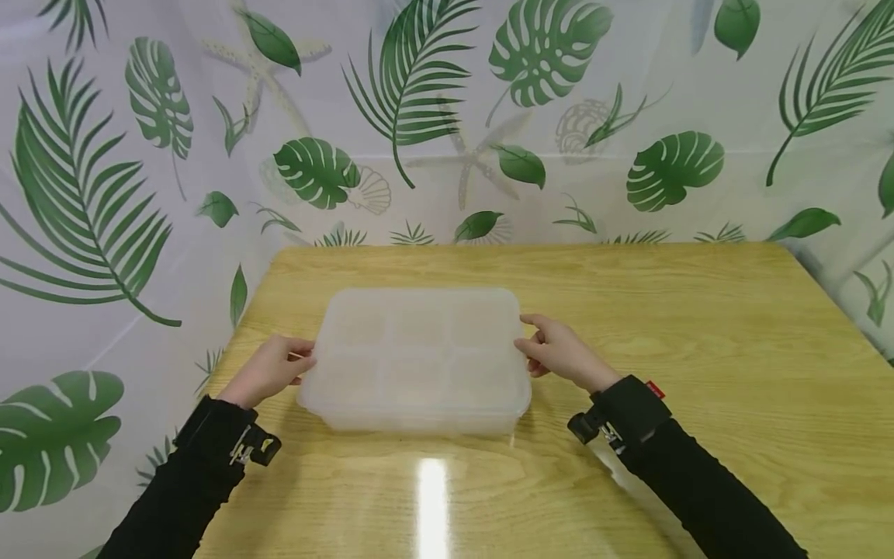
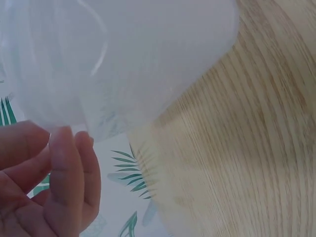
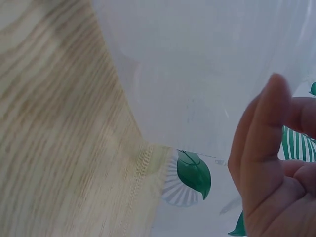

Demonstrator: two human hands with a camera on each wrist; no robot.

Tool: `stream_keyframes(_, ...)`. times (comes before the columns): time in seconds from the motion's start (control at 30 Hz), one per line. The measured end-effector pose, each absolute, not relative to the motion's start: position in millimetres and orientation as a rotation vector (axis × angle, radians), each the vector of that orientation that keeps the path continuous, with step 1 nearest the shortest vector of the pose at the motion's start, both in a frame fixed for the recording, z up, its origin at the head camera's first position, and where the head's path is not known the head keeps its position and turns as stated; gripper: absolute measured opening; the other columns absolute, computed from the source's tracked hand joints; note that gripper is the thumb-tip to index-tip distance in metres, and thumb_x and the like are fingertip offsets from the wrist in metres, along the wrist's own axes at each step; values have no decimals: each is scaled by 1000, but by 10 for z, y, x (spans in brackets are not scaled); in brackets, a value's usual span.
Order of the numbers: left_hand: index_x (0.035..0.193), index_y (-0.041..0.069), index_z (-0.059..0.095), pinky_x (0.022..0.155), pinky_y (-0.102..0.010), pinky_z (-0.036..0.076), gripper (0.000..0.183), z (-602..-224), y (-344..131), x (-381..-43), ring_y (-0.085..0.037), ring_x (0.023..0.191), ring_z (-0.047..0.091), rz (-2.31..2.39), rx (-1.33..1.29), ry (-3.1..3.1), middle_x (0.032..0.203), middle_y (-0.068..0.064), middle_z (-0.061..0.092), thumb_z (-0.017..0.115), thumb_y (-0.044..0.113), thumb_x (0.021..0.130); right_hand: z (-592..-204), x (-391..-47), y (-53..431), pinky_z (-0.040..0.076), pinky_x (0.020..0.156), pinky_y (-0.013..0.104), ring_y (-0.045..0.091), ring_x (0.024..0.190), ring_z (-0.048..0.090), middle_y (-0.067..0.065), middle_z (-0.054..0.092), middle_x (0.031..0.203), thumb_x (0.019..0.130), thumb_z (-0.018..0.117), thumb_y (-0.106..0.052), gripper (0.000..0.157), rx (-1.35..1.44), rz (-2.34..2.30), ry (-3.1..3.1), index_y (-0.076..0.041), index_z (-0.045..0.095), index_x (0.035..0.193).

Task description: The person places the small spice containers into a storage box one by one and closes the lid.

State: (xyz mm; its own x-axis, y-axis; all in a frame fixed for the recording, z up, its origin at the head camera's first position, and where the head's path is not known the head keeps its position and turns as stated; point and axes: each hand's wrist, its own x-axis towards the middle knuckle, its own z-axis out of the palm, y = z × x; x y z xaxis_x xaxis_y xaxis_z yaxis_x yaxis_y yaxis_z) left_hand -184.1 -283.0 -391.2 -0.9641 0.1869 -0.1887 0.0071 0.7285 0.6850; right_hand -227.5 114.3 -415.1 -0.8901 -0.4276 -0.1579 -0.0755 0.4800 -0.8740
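A translucent white plastic storage box (image 1: 419, 357) with rounded corners lies lengthwise before me, and six compartments show faintly through its top. My left hand (image 1: 275, 367) holds its left end, thumb and fingertips at the rim. At the opposite end my right hand (image 1: 562, 355) holds the rim with thumb and fingers. In the left wrist view the fingertips of the left hand (image 2: 54, 182) meet the box's edge (image 2: 123, 74). The right wrist view has the right hand (image 3: 271, 168) with fingers against the box's side (image 3: 192, 84). Whatever the box contains is too blurred to tell.
The wooden table (image 1: 698, 373) extends widely to the right of the box and in front of it. Behind the table and along its left side hangs a white cloth (image 1: 433, 186) with green leaf prints. Black sleeves with wrist cameras cover both forearms.
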Motion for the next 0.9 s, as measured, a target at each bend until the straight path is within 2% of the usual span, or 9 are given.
stream_keyframes(0.47, 121, -12, 47, 67, -31, 50, 35, -3933, -2825, -1807, -33, 96, 54, 1060, 158, 2719, 112, -26, 52, 49, 5, 90, -4147, -2229, 1134, 50, 61, 39, 19, 56, 53, 11, 51, 68, 92, 48, -15, 56, -419, -1340, 2408, 5, 22, 137)
stream_keyframes(0.63, 119, -13, 48, 67, -33, 49, 35, -3913, -2839, -1819, -33, 93, 54, 989, 223, 2740, 110, -27, 53, 49, 7, 90, -4135, -2239, 1132, 49, 59, 37, 21, 59, 53, 11, 52, 71, 91, 49, -16, 52, -494, -1268, 2509, 7, 29, 134)
stream_keyframes(0.7, 118, -14, 48, 70, -36, 48, 36, -3893, -2863, -1841, -34, 94, 54, 901, 292, 2776, 110, -27, 53, 49, 9, 91, -4135, -2251, 1132, 47, 61, 36, 24, 66, 54, 12, 54, 78, 91, 50, -17, 49, -568, -1203, 2624, 9, 35, 130)
stream_keyframes(0.8, 120, -15, 45, 81, -43, 43, 38, -3847, -2898, -1910, -38, 102, 49, 708, 408, 2876, 115, -29, 49, 46, 12, 92, -4128, -2286, 1126, 44, 74, 40, 32, 90, 53, 21, 53, 101, 91, 50, -19, 48, -688, -1107, 2785, 10, 38, 128)
stream_keyframes(0.9, 126, -15, 38, 93, -47, 32, 42, -3820, -2907, -2028, -41, 115, 38, 550, 521, 2947, 125, -31, 39, 42, 12, 94, -4119, -2347, 1108, 35, 91, 46, 37, 115, 38, 27, 39, 126, 92, 48, -21, 52, -832, -954, 2887, 10, 33, 131)
